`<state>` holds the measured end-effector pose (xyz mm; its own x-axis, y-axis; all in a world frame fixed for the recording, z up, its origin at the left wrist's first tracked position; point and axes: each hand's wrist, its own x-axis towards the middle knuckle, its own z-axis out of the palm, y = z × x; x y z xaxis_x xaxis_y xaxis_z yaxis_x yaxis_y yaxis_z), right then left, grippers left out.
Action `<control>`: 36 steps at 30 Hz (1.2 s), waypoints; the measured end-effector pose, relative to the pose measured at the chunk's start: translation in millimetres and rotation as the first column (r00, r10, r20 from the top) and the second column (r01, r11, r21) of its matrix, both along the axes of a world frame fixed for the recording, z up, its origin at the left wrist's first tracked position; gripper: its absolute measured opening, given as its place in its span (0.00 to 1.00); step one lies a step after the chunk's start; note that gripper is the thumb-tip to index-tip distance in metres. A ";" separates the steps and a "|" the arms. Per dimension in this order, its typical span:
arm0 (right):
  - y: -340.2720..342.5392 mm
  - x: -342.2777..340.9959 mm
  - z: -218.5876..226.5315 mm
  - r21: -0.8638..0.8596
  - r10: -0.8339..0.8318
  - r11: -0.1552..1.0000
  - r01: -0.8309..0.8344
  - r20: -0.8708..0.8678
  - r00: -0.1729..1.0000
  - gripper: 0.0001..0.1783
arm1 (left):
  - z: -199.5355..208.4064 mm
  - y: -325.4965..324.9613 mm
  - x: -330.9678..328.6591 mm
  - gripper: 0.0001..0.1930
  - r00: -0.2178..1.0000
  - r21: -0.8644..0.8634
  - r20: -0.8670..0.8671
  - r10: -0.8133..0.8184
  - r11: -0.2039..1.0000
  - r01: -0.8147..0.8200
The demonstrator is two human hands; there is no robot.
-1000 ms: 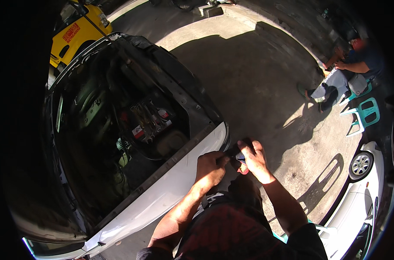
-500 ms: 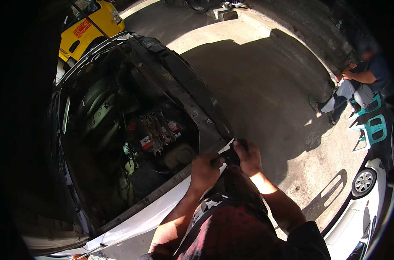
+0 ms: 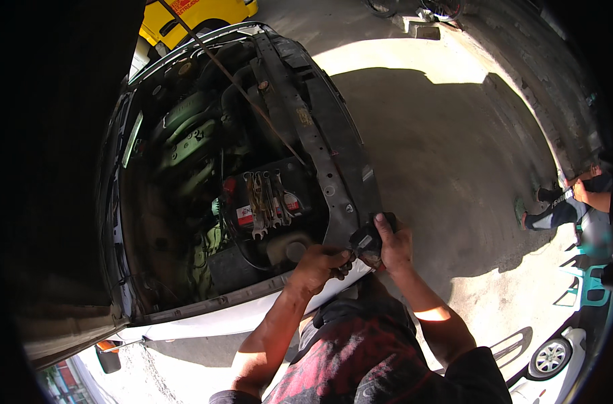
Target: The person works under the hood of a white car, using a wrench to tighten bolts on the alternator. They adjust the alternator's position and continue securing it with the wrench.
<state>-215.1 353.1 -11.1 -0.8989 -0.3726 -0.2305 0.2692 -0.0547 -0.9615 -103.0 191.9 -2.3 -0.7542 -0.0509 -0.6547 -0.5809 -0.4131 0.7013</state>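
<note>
Both hands have drawn slightly apart since half a second ago, and more of the black part (image 3: pixel 365 241) now shows between them. View and head have swung too: the bay (image 3: pixel 165 259) sits closer in front of the hands, and the seated person (image 3: pixel 593 195) has slid to the far right rim.

The right hand (image 3: pixel 397 248) grips the black part, thumb laid on top. The left hand (image 3: pixel 313 271) is curled, thumb and fingers pinched in just beside the part's left side; whether it touches the part, or what dark thing it may hold, I cannot tell. The part is held near the bay's front corner, with the white fender (image 3: pixel 246 313) running off below and left of the left hand.

Beyond the left hand, a row of wrenches (image 3: pixel 269 202) lies on the battery (image 3: pixel 244 214), with the engine (image 3: pixel 192 138) farther off to the left. A thin rod (image 3: pixel 232 77) slants up and away from the bay's edge beyond both hands. Well to the right of the right hand are a green chair (image 3: pixel 593 286) and, nearer the body, a white car's wheel (image 3: pixel 550 357).
</note>
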 end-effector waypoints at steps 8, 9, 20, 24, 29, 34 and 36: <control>-0.7 -9.3 8.3 -0.063 0.263 0.959 -0.275 -0.156 0.952 0.16 | -8.4 13.1 -4.0 0.12 0.998 0.240 -0.037 0.048 0.970 -0.038; -1.5 -11.1 9.2 0.079 0.308 0.951 -0.298 -0.225 0.924 0.15 | -7.8 16.1 -5.4 0.12 0.997 0.269 -0.057 0.046 0.963 -0.029; -16.3 -28.9 -21.6 -0.117 0.558 0.829 -0.546 0.220 0.800 0.20 | 19.3 2.0 -4.0 0.08 0.972 -0.889 -0.113 -0.204 0.459 -0.008; -51.1 -56.8 -33.7 0.156 0.559 0.819 -0.551 -0.003 0.829 0.22 | 19.7 -12.9 -4.2 0.08 0.984 -0.934 -0.122 -0.131 0.350 -0.069; -109.5 -106.9 -59.0 0.593 0.545 0.789 -0.159 -0.558 0.626 0.26 | 24.7 -41.6 7.3 0.09 0.993 -0.877 -0.089 0.071 0.467 -0.112; -117.9 -120.2 -57.8 0.709 0.675 0.692 -0.134 -0.571 0.467 0.34 | 31.5 -57.1 19.3 0.10 0.978 -0.893 -0.149 0.149 0.405 -0.198; -106.1 -106.3 -41.2 0.564 0.619 0.756 -0.331 -0.453 0.642 0.33 | 33.3 -58.3 23.0 0.09 0.984 -0.930 -0.123 0.125 0.333 -0.159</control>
